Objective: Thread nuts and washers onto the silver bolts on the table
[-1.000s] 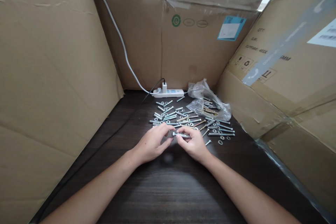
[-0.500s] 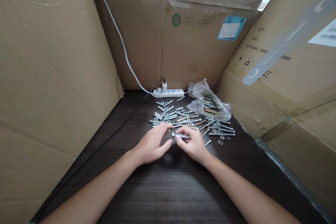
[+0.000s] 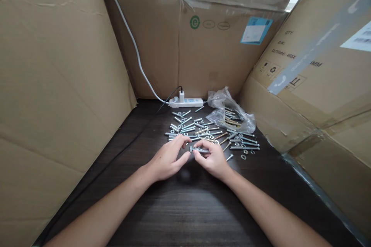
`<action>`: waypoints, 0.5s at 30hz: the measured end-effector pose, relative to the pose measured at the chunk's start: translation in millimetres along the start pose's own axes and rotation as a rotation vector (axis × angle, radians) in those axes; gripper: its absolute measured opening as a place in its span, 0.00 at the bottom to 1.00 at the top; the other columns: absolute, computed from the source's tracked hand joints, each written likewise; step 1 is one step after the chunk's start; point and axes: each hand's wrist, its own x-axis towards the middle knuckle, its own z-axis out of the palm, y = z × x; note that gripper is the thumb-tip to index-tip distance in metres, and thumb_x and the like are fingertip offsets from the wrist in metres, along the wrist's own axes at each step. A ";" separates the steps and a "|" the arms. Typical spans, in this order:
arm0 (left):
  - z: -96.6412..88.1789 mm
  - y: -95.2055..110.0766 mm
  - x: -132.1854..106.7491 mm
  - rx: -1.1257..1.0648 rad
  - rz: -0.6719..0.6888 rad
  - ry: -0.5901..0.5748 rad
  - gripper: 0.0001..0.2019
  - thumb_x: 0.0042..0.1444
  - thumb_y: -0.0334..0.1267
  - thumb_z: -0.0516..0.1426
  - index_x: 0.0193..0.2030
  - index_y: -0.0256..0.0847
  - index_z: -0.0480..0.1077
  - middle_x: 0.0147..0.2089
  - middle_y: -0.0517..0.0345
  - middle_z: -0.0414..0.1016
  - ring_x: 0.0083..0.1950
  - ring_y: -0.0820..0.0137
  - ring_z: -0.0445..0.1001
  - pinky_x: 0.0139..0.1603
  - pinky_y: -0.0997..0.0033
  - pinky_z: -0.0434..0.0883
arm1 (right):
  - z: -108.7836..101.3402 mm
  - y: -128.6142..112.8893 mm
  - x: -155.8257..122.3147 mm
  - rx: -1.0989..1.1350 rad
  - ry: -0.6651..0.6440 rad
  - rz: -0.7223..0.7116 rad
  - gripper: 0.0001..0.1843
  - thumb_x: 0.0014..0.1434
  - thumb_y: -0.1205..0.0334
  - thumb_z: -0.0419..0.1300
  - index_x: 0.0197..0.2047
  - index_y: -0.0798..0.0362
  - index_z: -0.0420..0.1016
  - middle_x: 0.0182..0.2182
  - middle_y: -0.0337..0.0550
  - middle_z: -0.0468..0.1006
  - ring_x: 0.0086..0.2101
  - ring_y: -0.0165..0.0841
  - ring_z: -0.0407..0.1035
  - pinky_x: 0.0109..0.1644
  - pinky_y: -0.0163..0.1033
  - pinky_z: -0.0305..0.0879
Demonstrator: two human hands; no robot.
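My left hand, fingers apart, hovers just beside a silver bolt pinched in my right hand, over the surface. Loose bolts lie toward its far edge; the right-edge carton reads “QTY”, “465X”.

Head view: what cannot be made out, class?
All in the head view:
Held bolt: shank partly hidden by the right hand.
Bolts in the plastic bag: partly covered by its folds.
Blue label: print too small to read.
Left forearm: cut off by bottom edge.
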 end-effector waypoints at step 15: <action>-0.5 0.1 1.2 0.017 0.015 -0.020 0.09 0.61 0.37 0.48 0.45 0.41 0.64 0.40 0.56 0.67 0.38 0.70 0.67 0.40 0.71 0.66 | -0.7 -1.6 -0.4 -0.033 -0.002 -0.016 0.07 0.53 0.59 0.57 0.32 0.55 0.72 0.23 0.38 0.71 0.21 0.25 0.61 0.21 0.28 0.58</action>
